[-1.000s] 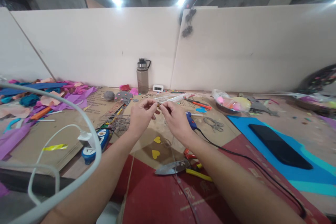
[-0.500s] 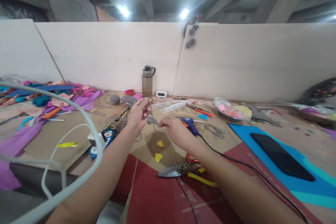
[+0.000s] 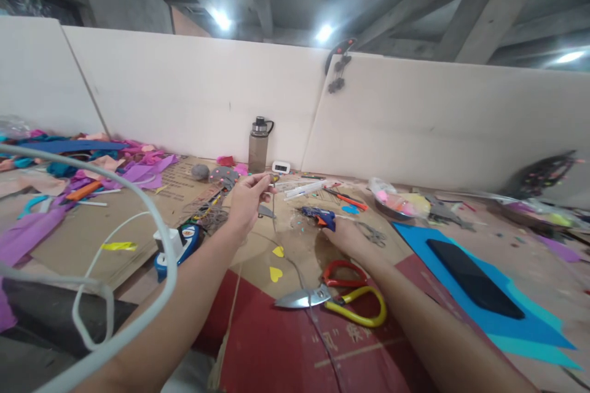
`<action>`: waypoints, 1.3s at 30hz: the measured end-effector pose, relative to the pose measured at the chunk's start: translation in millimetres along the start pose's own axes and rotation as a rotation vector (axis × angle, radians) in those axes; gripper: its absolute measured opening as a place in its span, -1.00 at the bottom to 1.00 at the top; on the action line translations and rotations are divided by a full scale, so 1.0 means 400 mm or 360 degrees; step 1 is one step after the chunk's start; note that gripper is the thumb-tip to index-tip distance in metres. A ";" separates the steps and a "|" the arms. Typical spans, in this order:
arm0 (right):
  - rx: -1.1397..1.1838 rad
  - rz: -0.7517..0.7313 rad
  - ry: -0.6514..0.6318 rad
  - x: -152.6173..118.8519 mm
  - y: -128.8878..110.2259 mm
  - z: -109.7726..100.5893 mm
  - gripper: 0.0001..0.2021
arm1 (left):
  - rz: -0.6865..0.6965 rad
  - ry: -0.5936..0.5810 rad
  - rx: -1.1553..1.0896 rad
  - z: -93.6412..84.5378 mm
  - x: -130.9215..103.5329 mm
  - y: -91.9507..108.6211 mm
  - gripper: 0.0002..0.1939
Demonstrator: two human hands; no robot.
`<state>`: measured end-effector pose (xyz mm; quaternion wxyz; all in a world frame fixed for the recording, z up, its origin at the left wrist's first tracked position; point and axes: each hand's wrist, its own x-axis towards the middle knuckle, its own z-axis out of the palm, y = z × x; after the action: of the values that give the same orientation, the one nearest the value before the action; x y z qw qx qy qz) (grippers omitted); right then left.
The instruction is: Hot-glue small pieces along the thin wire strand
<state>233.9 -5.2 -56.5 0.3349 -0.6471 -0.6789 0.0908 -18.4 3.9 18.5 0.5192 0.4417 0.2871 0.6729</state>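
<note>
My left hand [image 3: 251,199] is closed in a pinch on a thin grey cord [image 3: 299,276], with a small yellow piece at the fingertips. The cord hangs down and trails across the scissors towards me. To the right, my right hand [image 3: 343,234] has its fingers on the handle of a blue glue gun [image 3: 321,217] lying on the cardboard. Two yellow paper hearts [image 3: 275,274] lie below my hands. Large scissors [image 3: 313,298] with one red and one yellow handle rest in front of them, blades pointing left.
A bottle [image 3: 259,146] and a small white clock [image 3: 281,167] stand by the white partition. Purple fabric scraps [image 3: 152,172] pile up at left, near a blue tape measure [image 3: 184,245]. A black phone [image 3: 474,276] rests on blue sheets at right. A white cable [image 3: 166,239] loops across the left foreground.
My right hand has moved right, away from the cord, to the glue gun. The scissors' handles have come into clear view. My left hand still pinches the cord.
</note>
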 end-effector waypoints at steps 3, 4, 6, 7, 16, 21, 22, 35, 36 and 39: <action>0.0176 0.0197 -0.0120 0.032 -0.013 0.005 -0.85 | 0.0118 0.0024 0.0213 -0.001 0.000 -0.009 -0.75; 0.0318 0.0269 -0.0138 0.039 -0.021 0.003 -0.85 | 0.0155 0.0042 0.0297 -0.004 0.001 -0.012 -0.75; 0.0605 0.0383 -0.0147 0.042 -0.039 -0.001 -0.89 | 0.0198 0.0097 0.0402 -0.010 0.005 -0.015 -0.74; 0.0714 0.0401 -0.0133 0.038 -0.050 -0.002 -0.95 | 0.0197 0.0119 0.0406 -0.013 0.008 -0.016 -0.74; 0.1382 -0.0135 -0.0071 -0.044 -0.231 -0.047 -0.66 | -0.0072 0.0231 0.0073 -0.025 0.019 -0.012 -0.70; 0.0941 -0.0208 0.0037 -0.075 -0.259 -0.080 -0.74 | -0.0160 0.0227 0.0077 -0.016 0.011 -0.014 -0.69; 0.0832 -0.0257 0.0079 -0.076 -0.255 -0.081 -0.75 | -0.0175 0.0219 0.0077 -0.014 0.010 -0.014 -0.70; 0.0627 -0.0495 0.0149 -0.073 -0.234 -0.057 -0.76 | -0.0182 0.0162 0.0061 -0.002 0.001 -0.014 -0.71; 0.0615 -0.0495 0.0152 -0.073 -0.234 -0.057 -0.76 | -0.0179 0.0161 0.0065 -0.001 0.000 -0.014 -0.71; 0.0599 -0.0497 0.0165 -0.073 -0.233 -0.057 -0.76 | -0.0146 0.0146 0.0111 0.002 -0.002 -0.014 -0.71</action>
<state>168.7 -53.3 2.9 0.4940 -0.4643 -0.7236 0.1295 -15.0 4.7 14.0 0.5202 0.4146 0.3537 0.6575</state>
